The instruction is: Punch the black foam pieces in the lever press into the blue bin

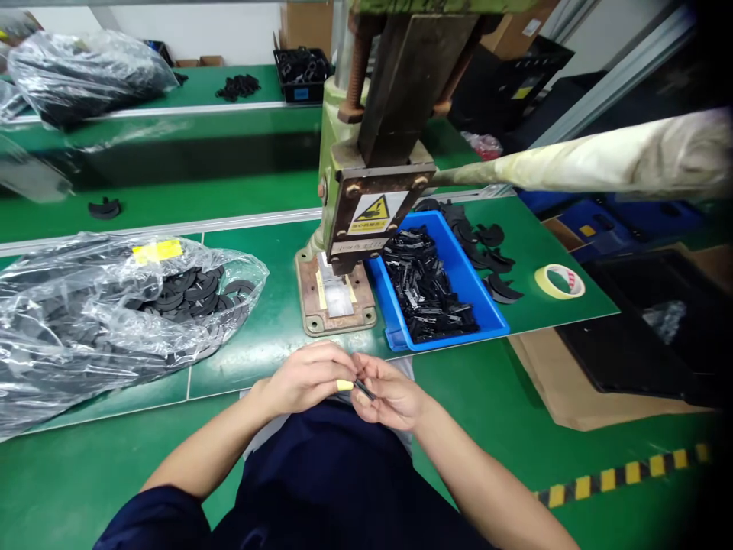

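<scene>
A small dark strip-like part (365,390) is pinched between the fingers of my right hand (395,397), in front of the table edge. My left hand (314,374) is closed against its upper end, with yellow tape (344,385) round one finger. The fingers hide much of the part, so its exact kind does not show. Just beyond my hands stands a green hand press (332,160) with a metal plate (340,300) on its base. Right of the base, a blue bin (458,267) holds many small black parts (424,294).
A clear plastic bag (85,344) of curved black pieces lies at left. The press's wrapped lever (573,164) reaches out to the right. Loose curved black pieces (498,263) and a tape roll (560,281) lie beyond the bin. A raised shelf (200,92) runs behind.
</scene>
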A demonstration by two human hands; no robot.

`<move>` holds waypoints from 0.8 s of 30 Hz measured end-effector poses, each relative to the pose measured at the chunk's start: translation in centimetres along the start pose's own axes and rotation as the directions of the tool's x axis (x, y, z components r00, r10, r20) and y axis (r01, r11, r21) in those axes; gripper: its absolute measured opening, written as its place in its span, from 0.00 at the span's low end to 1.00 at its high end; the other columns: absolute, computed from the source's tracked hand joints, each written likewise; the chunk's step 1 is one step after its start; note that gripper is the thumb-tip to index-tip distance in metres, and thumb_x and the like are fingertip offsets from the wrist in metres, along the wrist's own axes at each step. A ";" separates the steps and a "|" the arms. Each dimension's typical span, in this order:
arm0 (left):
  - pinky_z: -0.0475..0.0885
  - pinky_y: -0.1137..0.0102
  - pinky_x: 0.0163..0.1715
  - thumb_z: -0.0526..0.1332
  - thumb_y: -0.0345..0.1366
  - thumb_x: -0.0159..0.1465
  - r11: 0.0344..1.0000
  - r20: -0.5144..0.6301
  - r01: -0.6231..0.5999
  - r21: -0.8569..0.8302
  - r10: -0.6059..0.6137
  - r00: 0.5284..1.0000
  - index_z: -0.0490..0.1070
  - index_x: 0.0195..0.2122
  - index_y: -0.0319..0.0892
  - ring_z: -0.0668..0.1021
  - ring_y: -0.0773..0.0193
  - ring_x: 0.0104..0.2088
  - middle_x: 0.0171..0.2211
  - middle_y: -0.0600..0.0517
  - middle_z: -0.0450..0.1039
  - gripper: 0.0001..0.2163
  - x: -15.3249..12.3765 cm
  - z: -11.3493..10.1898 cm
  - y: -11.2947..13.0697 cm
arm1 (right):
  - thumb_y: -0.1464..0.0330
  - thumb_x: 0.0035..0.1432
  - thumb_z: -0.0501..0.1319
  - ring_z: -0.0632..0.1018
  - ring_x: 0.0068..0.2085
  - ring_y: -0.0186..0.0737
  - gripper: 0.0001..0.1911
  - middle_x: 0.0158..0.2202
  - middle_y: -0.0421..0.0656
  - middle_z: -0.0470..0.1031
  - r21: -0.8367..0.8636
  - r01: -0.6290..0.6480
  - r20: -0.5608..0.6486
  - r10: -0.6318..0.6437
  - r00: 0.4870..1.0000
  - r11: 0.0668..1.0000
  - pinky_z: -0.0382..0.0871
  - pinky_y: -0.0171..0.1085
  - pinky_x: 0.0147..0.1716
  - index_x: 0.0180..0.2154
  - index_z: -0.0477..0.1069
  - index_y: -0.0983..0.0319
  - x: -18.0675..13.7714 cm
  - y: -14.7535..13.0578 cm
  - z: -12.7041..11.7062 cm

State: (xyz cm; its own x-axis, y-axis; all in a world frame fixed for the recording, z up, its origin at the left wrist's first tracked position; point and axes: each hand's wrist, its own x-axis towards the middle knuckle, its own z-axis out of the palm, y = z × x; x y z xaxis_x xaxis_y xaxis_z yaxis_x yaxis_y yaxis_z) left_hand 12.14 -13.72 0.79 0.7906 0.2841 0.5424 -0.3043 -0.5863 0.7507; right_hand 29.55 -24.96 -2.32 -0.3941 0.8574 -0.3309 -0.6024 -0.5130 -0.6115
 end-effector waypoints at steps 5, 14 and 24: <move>0.76 0.70 0.41 0.59 0.31 0.69 0.984 -0.076 0.084 0.157 -0.073 0.994 0.75 0.42 0.41 0.79 0.64 0.39 0.39 0.46 0.77 0.05 0.0 -0.5 -0.4 | 0.51 0.54 0.69 0.66 0.19 0.28 0.24 0.21 0.31 0.65 0.073 0.023 -0.081 -0.017 0.997 0.997 0.56 0.29 0.20 0.37 0.60 0.58 0.0 -0.1 -0.3; 0.74 0.69 0.42 0.55 0.34 0.71 0.703 -0.297 0.306 0.642 -0.140 0.945 0.78 0.44 0.41 0.78 0.63 0.41 0.39 0.48 0.76 0.11 2.2 -4.6 -9.2 | 0.56 0.57 0.68 0.70 0.25 0.31 0.17 0.24 0.37 0.68 -0.049 0.195 -0.079 -0.199 0.977 0.980 0.58 0.33 0.26 0.34 0.66 0.60 -4.2 -2.9 0.8; 0.74 0.68 0.42 0.51 0.32 0.70 0.684 -0.080 0.182 0.707 -0.179 0.981 0.79 0.48 0.42 0.76 0.61 0.43 0.42 0.46 0.73 0.16 3.2 -5.1 -11.0 | 0.56 0.61 0.64 0.71 0.27 0.37 0.11 0.27 0.41 0.68 -0.475 0.558 -0.075 -0.662 0.745 0.681 0.65 0.38 0.24 0.36 0.72 0.56 -7.7 -9.6 0.4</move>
State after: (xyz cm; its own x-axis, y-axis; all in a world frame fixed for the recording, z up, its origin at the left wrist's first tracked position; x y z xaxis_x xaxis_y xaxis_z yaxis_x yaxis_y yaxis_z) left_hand 15.26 -2.51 -3.82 0.7871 0.4443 0.4278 0.3117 -0.8851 0.3456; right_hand 38.05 -26.64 6.35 0.1572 0.9820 0.1048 -0.3003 0.1486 -0.9422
